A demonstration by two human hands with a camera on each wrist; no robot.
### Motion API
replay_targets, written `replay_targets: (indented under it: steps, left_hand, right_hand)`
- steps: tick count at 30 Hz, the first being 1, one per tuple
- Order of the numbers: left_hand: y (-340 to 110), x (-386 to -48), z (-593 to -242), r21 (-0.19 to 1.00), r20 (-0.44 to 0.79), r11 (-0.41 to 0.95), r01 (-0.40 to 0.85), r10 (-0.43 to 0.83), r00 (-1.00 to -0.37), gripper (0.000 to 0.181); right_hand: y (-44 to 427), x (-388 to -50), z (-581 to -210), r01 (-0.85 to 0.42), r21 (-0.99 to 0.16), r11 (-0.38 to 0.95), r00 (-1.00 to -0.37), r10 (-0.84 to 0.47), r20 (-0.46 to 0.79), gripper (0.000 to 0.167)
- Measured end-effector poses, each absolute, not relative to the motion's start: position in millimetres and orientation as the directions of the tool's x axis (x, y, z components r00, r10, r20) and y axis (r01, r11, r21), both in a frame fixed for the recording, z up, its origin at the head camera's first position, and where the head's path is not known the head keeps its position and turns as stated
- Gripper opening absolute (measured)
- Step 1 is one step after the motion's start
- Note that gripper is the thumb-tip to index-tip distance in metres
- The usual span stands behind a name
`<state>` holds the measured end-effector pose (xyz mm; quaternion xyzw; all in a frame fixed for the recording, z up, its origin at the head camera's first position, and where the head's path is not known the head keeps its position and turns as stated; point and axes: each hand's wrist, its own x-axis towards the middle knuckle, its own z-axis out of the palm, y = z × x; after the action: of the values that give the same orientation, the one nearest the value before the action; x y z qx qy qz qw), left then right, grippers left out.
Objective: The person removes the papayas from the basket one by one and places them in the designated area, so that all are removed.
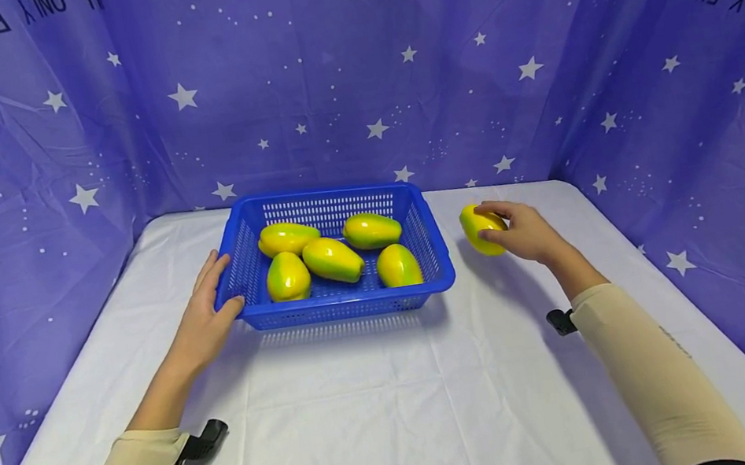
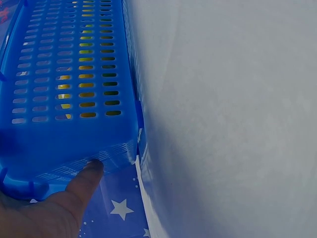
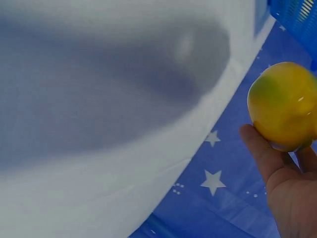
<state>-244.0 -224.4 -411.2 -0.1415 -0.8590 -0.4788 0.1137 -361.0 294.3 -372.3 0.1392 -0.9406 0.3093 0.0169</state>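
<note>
A blue perforated basket (image 1: 346, 298) (image 2: 64, 136) holds several yellow-green fruits (image 1: 333, 260). My left hand (image 1: 203, 328) (image 2: 62, 208) rests against the basket's left end, its extended fingers and thumb touching the side and rim. Right of the basket, my right hand (image 1: 523, 233) (image 3: 294, 201) grips one more yellow-green fruit (image 1: 479, 229) (image 3: 282, 106) between thumb and fingers. That fruit hangs above the white cloth, apart from the basket, with a shadow below it; part of it is cut off by the right wrist view's edge.
A white cloth (image 1: 350, 426) covers the table under the basket. Purple curtains (image 1: 319, 57) with white stars and lettering stand behind the table and along both sides. Black wrist devices (image 1: 205, 440) show on both forearms.
</note>
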Motion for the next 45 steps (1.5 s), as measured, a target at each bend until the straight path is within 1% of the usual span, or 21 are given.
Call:
replay_targets:
  steps: [17,26,35,39,45]
  left_hand:
    - [-224,-244,-413,0.792,0.334,0.496,0.355,0.134,-0.933,0.068]
    - [-225,-244,-412,0.798,0.328,0.491,0.349,0.132,-0.935,0.068]
    - [-224,-244,-411,0.801,0.331,0.485,0.351,0.131,-0.935,0.068]
    - [-224,-243,-412,0.801,0.326,0.488,0.346,0.130,-0.936,0.068]
    - [-224,-244,-412,0.799,0.332,0.488,0.351,0.129,-0.934,0.068]
  right_hand:
    - [301,-365,-397,-0.193,-0.573,0.797,-0.976,-0.214,0.031,0.051]
    - [302,-364,-401,-0.182,-0.563,0.806,-0.978,-0.208,0.018,0.052]
    - [302,-362,-401,-0.155,-0.598,0.786,-0.981,-0.195,-0.003,0.051]
    - [302,-361,-401,-0.150,-0.615,0.774,-0.982,-0.191,-0.001,0.050]
    - [303,-361,-401,-0.190,-0.615,0.765,-0.977,-0.210,0.040,0.048]
